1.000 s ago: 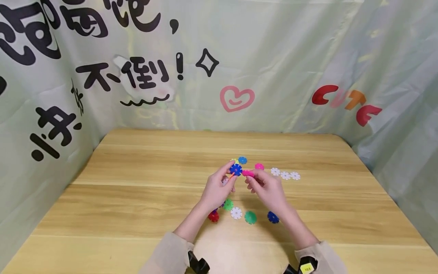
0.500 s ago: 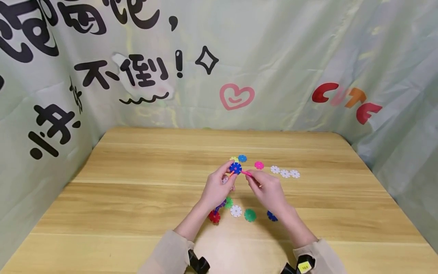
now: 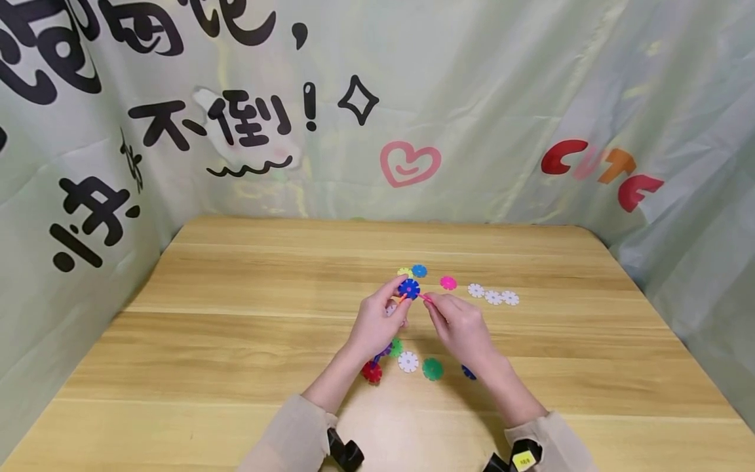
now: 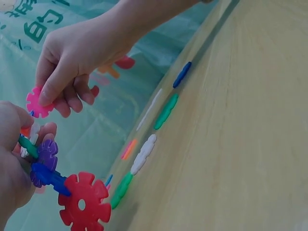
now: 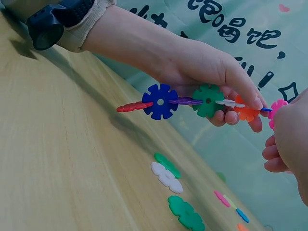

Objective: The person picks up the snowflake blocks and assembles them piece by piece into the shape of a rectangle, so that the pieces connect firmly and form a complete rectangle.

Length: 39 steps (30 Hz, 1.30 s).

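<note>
My left hand pinches the far end of a chain of notched plastic snowflake discs. In the right wrist view the chain runs from a red disc through blue, purple, green and white to an orange disc. Beyond that, a dark blue disc stands at the fingertips. My right hand pinches a pink disc between thumb and fingers. The pink disc's edge meets the dark blue disc; how deep it sits in a slot cannot be told.
Loose discs lie on the wooden table: white, green and a partly hidden blue one nearer me. Farther off are a pink disc, a light blue one and three white ones. A printed curtain hangs behind.
The pink disc in my right hand has turned from broad to nearly edge-on, against the dark blue disc. The left hand keeps its hold, and the head view has shifted slightly.
</note>
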Each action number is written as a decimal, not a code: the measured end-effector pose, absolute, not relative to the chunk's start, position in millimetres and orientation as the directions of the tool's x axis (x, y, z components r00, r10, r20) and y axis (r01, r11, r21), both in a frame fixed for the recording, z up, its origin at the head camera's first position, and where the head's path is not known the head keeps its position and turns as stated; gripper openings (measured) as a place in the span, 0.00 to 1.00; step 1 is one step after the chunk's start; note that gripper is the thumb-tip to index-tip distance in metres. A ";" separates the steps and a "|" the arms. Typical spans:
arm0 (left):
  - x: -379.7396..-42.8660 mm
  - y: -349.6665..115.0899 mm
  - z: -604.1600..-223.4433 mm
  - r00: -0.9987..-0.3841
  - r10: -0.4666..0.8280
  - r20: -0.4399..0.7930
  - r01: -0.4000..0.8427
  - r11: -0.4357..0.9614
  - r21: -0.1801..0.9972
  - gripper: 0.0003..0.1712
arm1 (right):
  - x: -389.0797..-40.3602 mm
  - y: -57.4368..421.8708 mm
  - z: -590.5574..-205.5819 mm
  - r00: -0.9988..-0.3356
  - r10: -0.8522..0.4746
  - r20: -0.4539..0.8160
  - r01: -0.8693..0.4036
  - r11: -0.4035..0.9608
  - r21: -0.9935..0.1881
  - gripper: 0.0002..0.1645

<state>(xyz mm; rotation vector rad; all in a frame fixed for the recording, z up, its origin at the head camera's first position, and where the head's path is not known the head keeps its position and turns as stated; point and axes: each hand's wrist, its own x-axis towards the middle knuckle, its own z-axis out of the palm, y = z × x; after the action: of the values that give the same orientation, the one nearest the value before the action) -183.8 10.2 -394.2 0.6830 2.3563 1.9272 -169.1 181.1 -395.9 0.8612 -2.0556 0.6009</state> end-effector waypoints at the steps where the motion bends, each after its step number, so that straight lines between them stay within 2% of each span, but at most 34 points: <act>1: -183.8 10.4 -394.0 -0.902 0.347 0.256 0.319 0.140 0.937 0.26 | -169.3 181.2 -396.1 -0.438 -0.361 0.824 -0.748 0.654 -0.111 0.23; 3: -183.8 10.9 -394.0 -0.901 0.350 0.257 0.321 0.137 0.937 0.25 | -169.5 181.1 -396.4 -0.437 -0.358 0.825 -0.749 0.654 -0.112 0.23; 9: -183.3 12.2 -395.1 -0.902 0.347 0.259 0.322 0.139 0.937 0.25 | -170.5 180.3 -397.7 -0.419 -0.366 0.831 -0.763 0.637 -0.104 0.11; 16: -183.8 12.0 -396.2 -0.893 0.358 0.273 0.337 0.130 0.932 0.25 | -170.4 178.4 -398.0 -0.416 -0.355 0.837 -0.752 0.651 -0.098 0.22; 28: -184.7 11.2 -399.3 -0.882 0.383 0.275 0.349 0.139 0.927 0.24 | -168.1 178.7 -398.2 -0.437 -0.364 0.823 -0.753 0.649 -0.112 0.24; 31: -184.4 11.6 -398.8 -0.882 0.371 0.291 0.361 0.137 0.922 0.24 | -168.5 180.1 -397.2 -0.450 -0.367 0.814 -0.750 0.650 -0.122 0.21; 35: -184.1 13.0 -399.9 -0.884 0.354 0.306 0.365 0.112 0.924 0.24 | -168.6 182.4 -396.9 -0.503 -0.344 0.793 -0.730 0.660 -0.177 0.05; 39: -184.7 14.5 -402.7 -0.893 0.332 0.304 0.345 0.071 0.936 0.25 | -167.7 184.1 -397.6 -0.588 -0.278 0.760 -0.699 0.647 -0.304 0.11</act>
<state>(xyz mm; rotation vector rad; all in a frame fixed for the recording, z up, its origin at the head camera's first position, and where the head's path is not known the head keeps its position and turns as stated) -184.7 14.5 -402.7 0.7293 2.3069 2.0204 -167.7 184.1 -397.6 0.7554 -2.1728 0.7838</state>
